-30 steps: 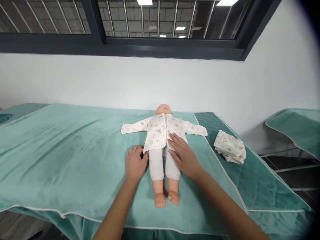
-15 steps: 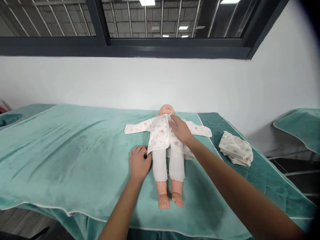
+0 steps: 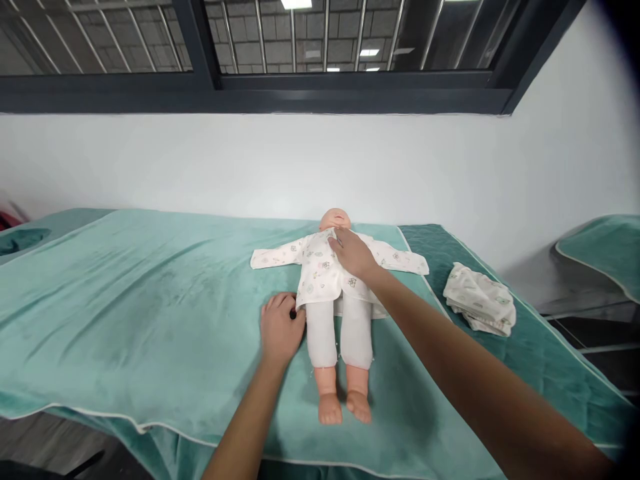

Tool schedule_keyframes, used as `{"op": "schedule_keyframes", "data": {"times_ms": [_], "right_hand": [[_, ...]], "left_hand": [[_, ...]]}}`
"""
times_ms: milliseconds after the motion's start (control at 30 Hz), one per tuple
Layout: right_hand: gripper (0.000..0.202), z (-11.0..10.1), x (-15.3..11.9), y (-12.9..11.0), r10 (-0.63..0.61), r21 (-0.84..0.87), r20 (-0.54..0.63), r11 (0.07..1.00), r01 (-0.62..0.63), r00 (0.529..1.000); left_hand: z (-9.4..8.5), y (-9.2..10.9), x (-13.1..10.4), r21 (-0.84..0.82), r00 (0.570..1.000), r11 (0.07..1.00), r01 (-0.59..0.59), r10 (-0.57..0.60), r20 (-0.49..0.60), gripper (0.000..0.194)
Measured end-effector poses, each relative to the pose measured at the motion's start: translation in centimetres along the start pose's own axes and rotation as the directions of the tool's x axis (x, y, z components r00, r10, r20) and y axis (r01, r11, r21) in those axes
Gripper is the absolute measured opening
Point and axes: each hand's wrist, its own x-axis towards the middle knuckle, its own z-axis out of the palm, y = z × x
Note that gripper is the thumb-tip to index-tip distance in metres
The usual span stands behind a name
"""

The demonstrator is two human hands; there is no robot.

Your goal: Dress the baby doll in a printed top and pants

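A baby doll lies on its back on the green cover, feet towards me. It wears a white patterned jacket, sleeves spread to both sides, over white leggings. My right hand is on the upper chest of the jacket, at its front edge below the chin; its fingertips are pressed together on something too small to make out. Beside the doll's hip, at the jacket's lower left corner, my left hand rests on the cover with curled fingers, and what they may hold is hidden.
A folded patterned cloth lies on the darker green quilt at the right. Behind the bed stand a white wall and a dark window frame. Another green-covered surface shows at the far right.
My right hand has shifted slightly left across the doll's chest, and the jacket's right front panel now lies closer to the left one. My left hand has stayed beside the hip.
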Motion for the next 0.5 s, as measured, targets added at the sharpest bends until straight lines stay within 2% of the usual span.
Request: {"op": "schedule_keyframes", "data": {"times_ms": [267, 500], "right_hand": [[0.033, 0.4, -0.8, -0.1, -0.025, -0.086, -0.037, 0.996, 0.022, 0.999], [0.041, 0.4, -1.3, 0.2, -0.039, -0.084, -0.063, 0.996, 0.033, 0.997]], "left_hand": [[-0.2, 0.2, 0.1, -0.003, 1.0, 1.0, 0.011, -0.011, 0.009, 0.013], [-0.2, 0.2, 0.2, -0.019, 1.0, 1.0, 0.018, -0.018, 0.005, 0.013]]}}
